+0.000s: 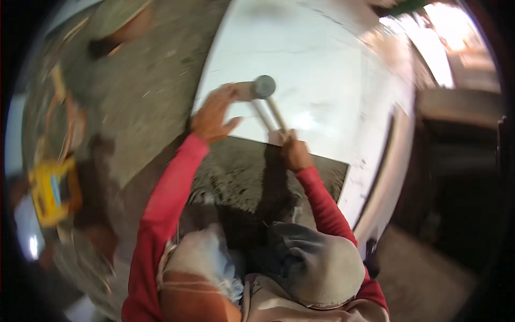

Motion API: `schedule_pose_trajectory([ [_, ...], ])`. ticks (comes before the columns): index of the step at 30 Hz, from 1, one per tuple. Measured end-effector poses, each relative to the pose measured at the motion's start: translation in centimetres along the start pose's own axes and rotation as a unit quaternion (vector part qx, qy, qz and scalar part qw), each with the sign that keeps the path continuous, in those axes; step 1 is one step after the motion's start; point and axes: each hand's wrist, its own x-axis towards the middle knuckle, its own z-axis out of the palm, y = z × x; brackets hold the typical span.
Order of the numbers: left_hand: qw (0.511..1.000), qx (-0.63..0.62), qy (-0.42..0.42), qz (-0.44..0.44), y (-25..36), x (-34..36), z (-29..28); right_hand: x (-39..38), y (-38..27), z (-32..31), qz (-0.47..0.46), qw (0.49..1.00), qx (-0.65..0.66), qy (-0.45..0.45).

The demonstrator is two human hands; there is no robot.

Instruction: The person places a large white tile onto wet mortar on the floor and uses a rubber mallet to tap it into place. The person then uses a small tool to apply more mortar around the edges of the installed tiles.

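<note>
My right hand [296, 153] grips the light handle of a mallet [264, 87]. Its round grey head is above the glossy white tile [289, 37], which mirrors the handle; whether the head touches the surface I cannot tell. To the left of the mallet head, my left hand [213, 115] is spread at the tile's left edge, thumb apart from the fingers and nothing held. Between the tile's near edge and my knees is a bed of rough grey mortar [230, 174], partly in shadow.
A yellow case or device [53, 190] stands at the left, with an orange-brown looped thing [70, 123] beyond it. Far left, a blurred rounded container [126, 29] is on the grey floor [155, 80]. A pale strip [394, 161] curves along the right, beside dark furniture-like shapes.
</note>
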Motion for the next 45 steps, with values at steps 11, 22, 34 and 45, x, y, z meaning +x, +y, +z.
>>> schedule_pose_trajectory([
  [11,0.996,0.059,-0.068,0.014,2.9,0.9,0.3,-8.6,0.3,-5.8,0.093,0.991,0.082,0.059],
  [22,0.993,0.071,-0.09,-0.017,4.0,-1.1,0.9,-14.2,3.4,-4.6,0.109,0.983,0.129,0.077],
  [34,0.994,0.041,-0.076,-0.061,4.5,-1.1,1.1,-12.3,2.4,-5.2,0.086,0.985,0.133,0.068],
  [45,0.956,-0.096,0.072,-0.266,4.3,0.8,-1.2,-12.5,5.6,-5.0,0.142,0.989,0.034,0.023],
])
